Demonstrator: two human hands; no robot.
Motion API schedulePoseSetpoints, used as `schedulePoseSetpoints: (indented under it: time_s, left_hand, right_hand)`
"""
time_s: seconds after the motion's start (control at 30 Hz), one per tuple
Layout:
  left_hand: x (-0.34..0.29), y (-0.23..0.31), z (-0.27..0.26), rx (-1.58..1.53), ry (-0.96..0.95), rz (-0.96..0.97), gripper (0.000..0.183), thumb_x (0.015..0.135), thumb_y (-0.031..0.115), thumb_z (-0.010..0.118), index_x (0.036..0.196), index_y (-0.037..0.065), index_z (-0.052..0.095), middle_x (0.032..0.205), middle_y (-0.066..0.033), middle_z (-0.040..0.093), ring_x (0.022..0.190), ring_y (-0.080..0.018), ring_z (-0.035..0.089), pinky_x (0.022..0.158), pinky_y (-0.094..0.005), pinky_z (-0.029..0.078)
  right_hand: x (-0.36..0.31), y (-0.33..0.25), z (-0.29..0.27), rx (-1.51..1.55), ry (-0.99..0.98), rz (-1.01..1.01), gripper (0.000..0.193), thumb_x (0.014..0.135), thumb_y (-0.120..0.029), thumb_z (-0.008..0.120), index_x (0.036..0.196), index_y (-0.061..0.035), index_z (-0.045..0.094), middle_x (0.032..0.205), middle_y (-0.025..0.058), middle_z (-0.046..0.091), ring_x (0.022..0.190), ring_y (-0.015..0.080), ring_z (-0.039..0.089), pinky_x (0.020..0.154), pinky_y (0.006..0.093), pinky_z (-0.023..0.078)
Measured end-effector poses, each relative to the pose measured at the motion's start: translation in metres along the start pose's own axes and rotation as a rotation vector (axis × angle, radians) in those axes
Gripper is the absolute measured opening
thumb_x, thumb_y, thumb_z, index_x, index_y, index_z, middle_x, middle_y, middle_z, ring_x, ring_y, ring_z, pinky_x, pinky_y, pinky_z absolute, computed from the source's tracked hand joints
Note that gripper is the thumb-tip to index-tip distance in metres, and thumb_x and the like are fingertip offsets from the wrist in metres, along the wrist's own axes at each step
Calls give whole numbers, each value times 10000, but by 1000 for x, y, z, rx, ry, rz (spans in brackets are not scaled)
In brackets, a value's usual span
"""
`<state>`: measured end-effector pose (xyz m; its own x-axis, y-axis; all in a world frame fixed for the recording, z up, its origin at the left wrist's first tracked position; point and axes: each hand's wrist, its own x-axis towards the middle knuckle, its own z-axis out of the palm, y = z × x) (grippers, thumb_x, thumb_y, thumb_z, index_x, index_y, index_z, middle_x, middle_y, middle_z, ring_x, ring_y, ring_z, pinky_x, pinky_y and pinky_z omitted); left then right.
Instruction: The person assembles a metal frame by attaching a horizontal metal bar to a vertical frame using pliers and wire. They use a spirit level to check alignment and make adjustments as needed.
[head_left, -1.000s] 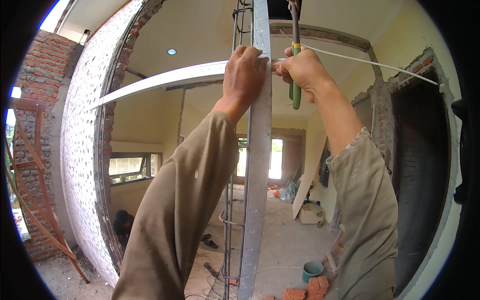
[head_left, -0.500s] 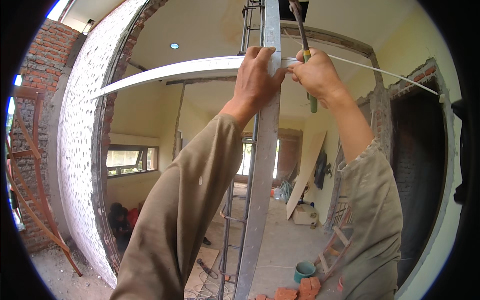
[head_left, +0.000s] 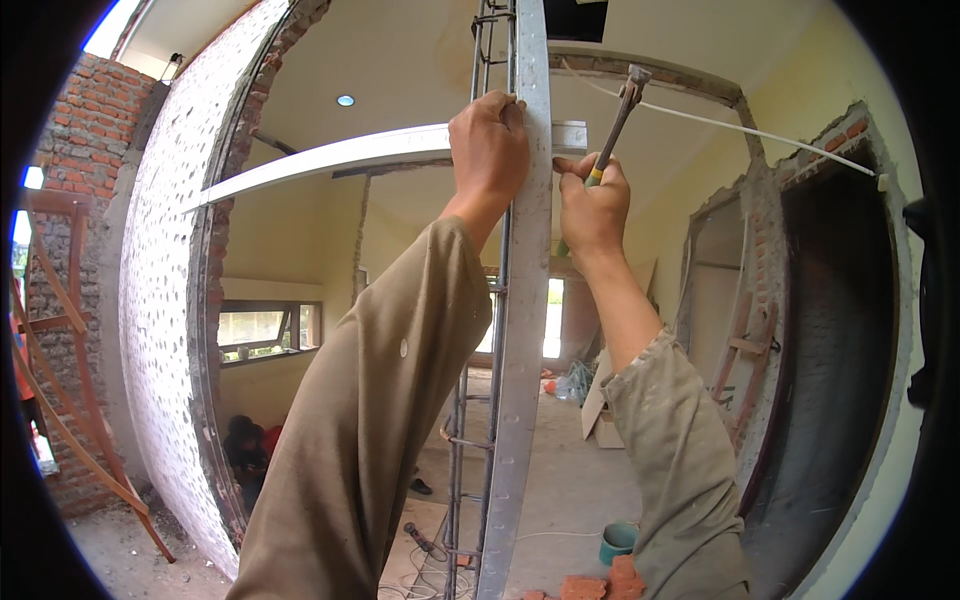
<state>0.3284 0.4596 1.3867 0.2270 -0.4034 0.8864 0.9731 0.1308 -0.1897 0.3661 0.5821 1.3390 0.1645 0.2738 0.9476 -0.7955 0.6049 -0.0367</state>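
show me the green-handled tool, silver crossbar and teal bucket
Green-handled tool [head_left: 616,131], head view: middle of its shaft.
Silver crossbar [head_left: 340,155], head view: its left stretch.
Teal bucket [head_left: 617,547], head view: its outer wall.

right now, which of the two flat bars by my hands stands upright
The dull grey bar, running top to bottom in view; the brighter bar crosses it sideways toward the spotted wall.

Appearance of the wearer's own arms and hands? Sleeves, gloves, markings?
Left hand and right hand: bare, no gloves or watch visible. Both arms wear loose, creased olive-brown fabric. Left sleeve reaches near the wrist and carries a small pale oval spot. Right sleeve ends mid-forearm, its cuff uneven and pale-speckled.
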Motion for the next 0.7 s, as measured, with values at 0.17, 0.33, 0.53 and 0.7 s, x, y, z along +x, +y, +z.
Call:
schedulePoseSetpoints:
  time_s: [0.17, 0.33, 0.53, 0.7]
  left_hand:
    - [15, 10, 5, -26, 90, -188, 192, 943, 166, 669, 922, -21, 708, 800, -158, 740, 727, -230, 712, 720, -349, 531]
    - [35, 10, -3, -174, 93, -315, 251, 960, 163, 640, 832, -53, 648, 772, -208, 714, 699, -314, 694, 695, -402, 530]
    - [43, 7, -5, -187, 53, -337, 237, 950, 180, 678, 849, -35, 672, 763, -178, 707, 724, -266, 680, 724, -387, 525]
    - [48, 1, -4, -355, 49, -455, 233, 1001, 203, 652, 912, -11, 636, 764, -91, 702, 690, -160, 666, 650, -301, 523]
  right_hand:
    - [8, -5, 10, -124, 35, 131, 132, 861, -69, 666, 928, -20, 564, 888, 162, 689, 827, 283, 694, 781, 387, 527]
    - [9, -6, 24, -158, 162, 153, 306, 849, -190, 805, 906, -32, 549, 787, 71, 608, 701, 192, 581, 681, 338, 490]
    - [3, -20, 24, 17, 187, 221, 497, 820, -350, 861, 921, 7, 530, 857, 115, 630, 754, 225, 615, 733, 365, 513]
    - [5, -21, 21, 97, 155, 237, 488, 819, -309, 860, 960, 22, 530, 895, 122, 627, 795, 205, 613, 736, 352, 510]
